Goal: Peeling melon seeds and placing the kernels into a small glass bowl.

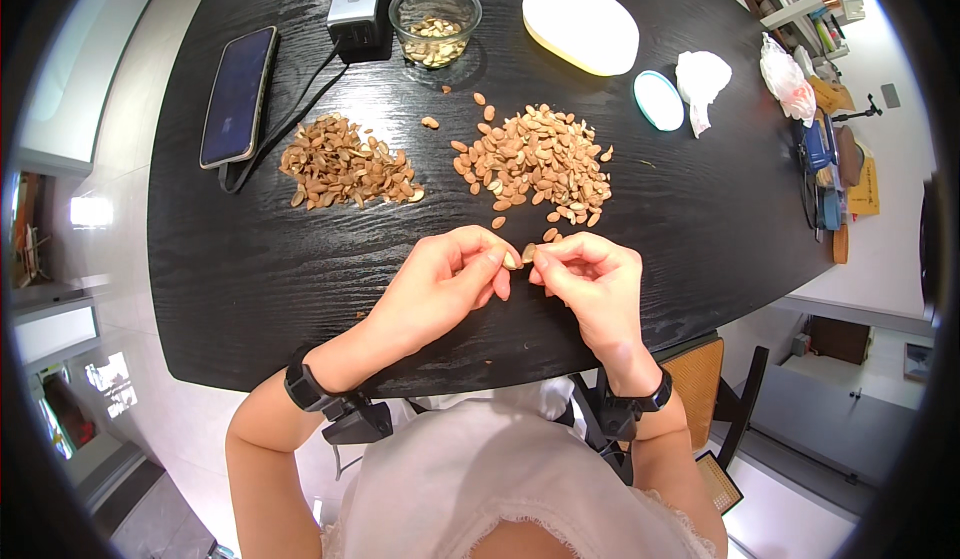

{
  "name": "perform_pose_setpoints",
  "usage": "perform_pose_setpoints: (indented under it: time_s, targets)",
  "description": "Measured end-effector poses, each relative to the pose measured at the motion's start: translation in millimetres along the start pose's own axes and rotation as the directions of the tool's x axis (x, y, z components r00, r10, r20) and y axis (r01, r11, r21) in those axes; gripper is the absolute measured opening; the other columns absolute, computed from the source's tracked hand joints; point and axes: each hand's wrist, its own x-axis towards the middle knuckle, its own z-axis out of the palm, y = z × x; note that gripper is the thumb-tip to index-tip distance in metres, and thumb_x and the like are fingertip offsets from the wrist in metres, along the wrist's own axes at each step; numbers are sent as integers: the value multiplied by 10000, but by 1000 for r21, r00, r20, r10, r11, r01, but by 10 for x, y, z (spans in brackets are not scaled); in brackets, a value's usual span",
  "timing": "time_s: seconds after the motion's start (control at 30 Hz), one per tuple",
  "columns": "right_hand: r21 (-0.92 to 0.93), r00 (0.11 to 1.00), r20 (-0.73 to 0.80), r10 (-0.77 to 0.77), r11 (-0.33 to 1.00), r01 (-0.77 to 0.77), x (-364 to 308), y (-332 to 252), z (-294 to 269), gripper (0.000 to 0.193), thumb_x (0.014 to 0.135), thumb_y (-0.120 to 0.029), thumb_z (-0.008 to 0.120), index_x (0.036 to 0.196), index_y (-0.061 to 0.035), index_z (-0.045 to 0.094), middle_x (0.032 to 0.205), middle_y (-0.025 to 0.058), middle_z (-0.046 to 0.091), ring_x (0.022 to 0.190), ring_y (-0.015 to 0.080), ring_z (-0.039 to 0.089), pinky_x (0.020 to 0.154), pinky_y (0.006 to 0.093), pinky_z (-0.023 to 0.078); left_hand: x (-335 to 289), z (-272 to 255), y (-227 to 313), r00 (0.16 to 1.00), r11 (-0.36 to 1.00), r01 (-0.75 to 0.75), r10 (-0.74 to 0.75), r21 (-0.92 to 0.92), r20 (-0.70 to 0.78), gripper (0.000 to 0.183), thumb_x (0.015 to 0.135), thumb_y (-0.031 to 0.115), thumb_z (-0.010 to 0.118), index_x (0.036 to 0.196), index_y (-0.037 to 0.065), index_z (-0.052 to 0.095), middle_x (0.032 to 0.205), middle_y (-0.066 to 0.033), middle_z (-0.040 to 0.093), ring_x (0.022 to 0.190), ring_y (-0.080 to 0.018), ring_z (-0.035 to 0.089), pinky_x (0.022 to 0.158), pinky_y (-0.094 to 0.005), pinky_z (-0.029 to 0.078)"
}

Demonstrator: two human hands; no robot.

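Both hands meet above the near part of the black table, just in front of a pile of brown unshelled seeds [545, 159]. Between the thumb and index finger of my left hand [447, 277] is a pale seed kernel [510, 261]. My right hand [597, 284] pinches a thin brownish seed shell [529, 253] close beside it, with a small gap between the two. Left of the whole seeds lies a heap of split, empty shells [345, 164]. Farther back, a clear glass bowl [436, 9] contains pale greenish kernels.
At the far left a phone [238, 99] lies by a grey charging block [358, 4] with a black cable. A white oval container [580, 24], a small round mint-rimmed lid [658, 101] and crumpled tissue [703, 87] sit at the back right. Few loose seeds lie between the piles.
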Motion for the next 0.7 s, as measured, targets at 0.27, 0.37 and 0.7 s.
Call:
perform_pose_setpoints:
  time_s: [0.27,0.37,0.7]
  targets:
    - [-386,938,19,-346,863,326,-79,-56,10,95,774,29,697,863,2,680,796,44,636,696,90,580,617,211,470,14,-23,15,994,978,106,-100,-182,43,207,976,121,489,1069,-33,593,889,-75,656,716,-79,575,640,-203,472]
    - [-424,896,129,-425,793,437,-33,4,10,113,770,23,700,879,1,679,824,68,641,728,135,592,612,234,477,15,-2,-10,996,981,84,-77,-177,44,243,959,82,500,1148,-53,572,928,-86,658,753,-101,603,708,-225,507]
    - [-546,855,155,-495,678,492,-38,21,38,183,728,37,705,900,-22,695,820,82,622,747,215,583,656,303,474,-5,0,-15,996,985,81,-77,-149,34,352,929,3,509,1274,-63,500,1002,-129,658,906,-157,653,849,-276,526]
